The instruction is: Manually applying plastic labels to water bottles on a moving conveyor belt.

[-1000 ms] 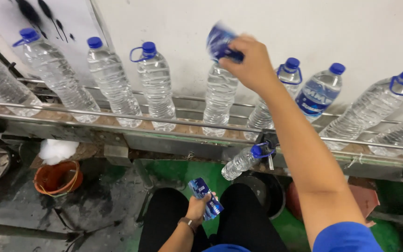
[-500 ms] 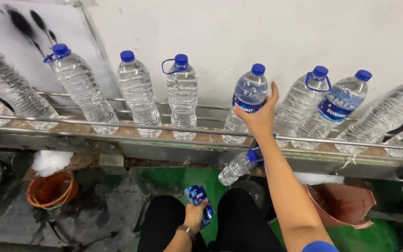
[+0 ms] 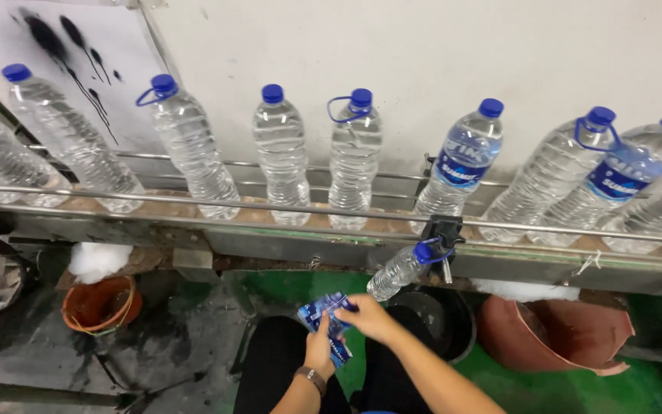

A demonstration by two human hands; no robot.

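Conveyor point(image 3: 285, 218) bottles shifted right; right hand point(image 3: 369, 316) dropped to labels point(image 3: 323, 314).

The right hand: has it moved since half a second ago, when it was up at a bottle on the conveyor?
Yes. The right hand has dropped from above the conveyor rail to below it, and now touches the blue labels held by the left hand.

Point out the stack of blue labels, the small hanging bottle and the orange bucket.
stack of blue labels point(image 3: 317, 312), head view, upper left corner.
small hanging bottle point(image 3: 396, 273), head view, clear body.
orange bucket point(image 3: 101, 303), head view, inner wall.
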